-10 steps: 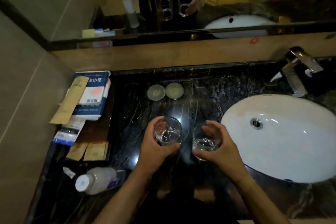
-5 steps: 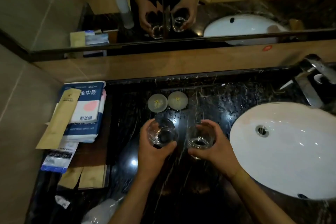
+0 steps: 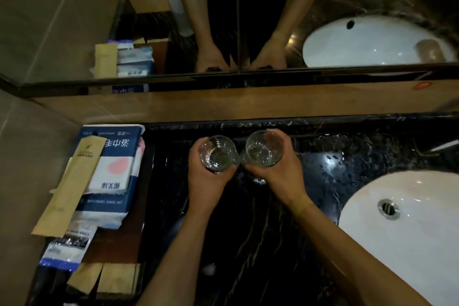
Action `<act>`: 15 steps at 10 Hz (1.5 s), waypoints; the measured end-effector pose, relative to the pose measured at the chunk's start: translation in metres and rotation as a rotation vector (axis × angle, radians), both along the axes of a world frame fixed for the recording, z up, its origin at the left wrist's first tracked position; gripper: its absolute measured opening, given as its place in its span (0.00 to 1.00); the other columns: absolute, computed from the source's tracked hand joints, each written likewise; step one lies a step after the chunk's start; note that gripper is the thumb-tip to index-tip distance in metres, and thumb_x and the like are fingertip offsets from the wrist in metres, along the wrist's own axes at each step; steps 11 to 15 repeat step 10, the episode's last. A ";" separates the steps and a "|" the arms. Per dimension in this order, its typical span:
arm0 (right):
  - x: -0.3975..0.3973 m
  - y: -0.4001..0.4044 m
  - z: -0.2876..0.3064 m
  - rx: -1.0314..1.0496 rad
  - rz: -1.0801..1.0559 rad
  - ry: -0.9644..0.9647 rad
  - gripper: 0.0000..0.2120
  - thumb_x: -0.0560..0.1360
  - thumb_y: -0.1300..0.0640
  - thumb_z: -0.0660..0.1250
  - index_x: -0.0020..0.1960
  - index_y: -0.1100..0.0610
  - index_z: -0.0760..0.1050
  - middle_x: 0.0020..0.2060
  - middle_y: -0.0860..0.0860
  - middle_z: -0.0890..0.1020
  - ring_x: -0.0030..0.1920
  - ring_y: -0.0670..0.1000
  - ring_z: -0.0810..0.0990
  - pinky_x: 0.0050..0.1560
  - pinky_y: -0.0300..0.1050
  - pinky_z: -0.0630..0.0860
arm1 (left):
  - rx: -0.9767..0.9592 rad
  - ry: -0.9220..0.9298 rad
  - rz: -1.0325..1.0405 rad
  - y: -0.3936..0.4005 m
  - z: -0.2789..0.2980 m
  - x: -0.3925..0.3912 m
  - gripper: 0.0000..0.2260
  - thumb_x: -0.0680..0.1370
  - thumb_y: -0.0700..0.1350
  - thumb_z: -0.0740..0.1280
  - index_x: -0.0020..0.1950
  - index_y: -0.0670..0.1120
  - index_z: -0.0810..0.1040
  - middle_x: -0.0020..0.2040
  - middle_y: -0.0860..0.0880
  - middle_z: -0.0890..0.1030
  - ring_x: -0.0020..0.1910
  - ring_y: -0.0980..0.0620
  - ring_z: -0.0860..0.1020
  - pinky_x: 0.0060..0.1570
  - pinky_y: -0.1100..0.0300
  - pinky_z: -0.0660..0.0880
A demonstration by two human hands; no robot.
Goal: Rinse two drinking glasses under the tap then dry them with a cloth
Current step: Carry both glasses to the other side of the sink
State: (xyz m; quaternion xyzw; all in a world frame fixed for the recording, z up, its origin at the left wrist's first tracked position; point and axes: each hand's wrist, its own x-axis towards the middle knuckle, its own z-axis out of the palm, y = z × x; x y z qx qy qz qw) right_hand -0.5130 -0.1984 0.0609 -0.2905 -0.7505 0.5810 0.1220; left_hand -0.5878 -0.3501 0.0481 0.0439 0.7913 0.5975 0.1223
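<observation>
Left of white basin (image 3: 422, 243), over dark wet counter (image 3: 347, 156): my left hand (image 3: 206, 181) wraps left glass (image 3: 218, 153), right hand (image 3: 280, 176) wraps right glass (image 3: 263, 148), fingers curled round both. Rims nearly touch. Advice: keep upright, keep apart, firm grip on slippery glass.

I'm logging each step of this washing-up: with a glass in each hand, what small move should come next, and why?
Probably lower both glasses the last bit onto the black counter and let go. The left hand grips the left glass and the right hand the right glass, upright, side by side near the back wall, well left of the sink. No cloth is in view.
</observation>
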 end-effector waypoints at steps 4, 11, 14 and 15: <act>-0.019 0.001 -0.031 -0.059 0.001 -0.104 0.40 0.61 0.51 0.84 0.66 0.39 0.68 0.52 0.35 0.81 0.53 0.32 0.79 0.52 0.29 0.74 | -0.025 -0.060 -0.085 0.003 -0.028 -0.020 0.36 0.64 0.37 0.82 0.66 0.55 0.71 0.60 0.56 0.79 0.56 0.61 0.79 0.52 0.71 0.74; -0.011 -0.001 -0.014 0.045 0.059 -0.186 0.49 0.61 0.54 0.83 0.75 0.44 0.61 0.67 0.45 0.73 0.61 0.44 0.75 0.55 0.33 0.73 | -0.150 -0.130 -0.108 -0.013 -0.020 -0.020 0.50 0.62 0.45 0.84 0.78 0.54 0.60 0.69 0.52 0.72 0.67 0.55 0.72 0.62 0.61 0.69; -0.011 -0.001 -0.014 0.045 0.059 -0.186 0.49 0.61 0.54 0.83 0.75 0.44 0.61 0.67 0.45 0.73 0.61 0.44 0.75 0.55 0.33 0.73 | -0.150 -0.130 -0.108 -0.013 -0.020 -0.020 0.50 0.62 0.45 0.84 0.78 0.54 0.60 0.69 0.52 0.72 0.67 0.55 0.72 0.62 0.61 0.69; -0.011 -0.001 -0.014 0.045 0.059 -0.186 0.49 0.61 0.54 0.83 0.75 0.44 0.61 0.67 0.45 0.73 0.61 0.44 0.75 0.55 0.33 0.73 | -0.150 -0.130 -0.108 -0.013 -0.020 -0.020 0.50 0.62 0.45 0.84 0.78 0.54 0.60 0.69 0.52 0.72 0.67 0.55 0.72 0.62 0.61 0.69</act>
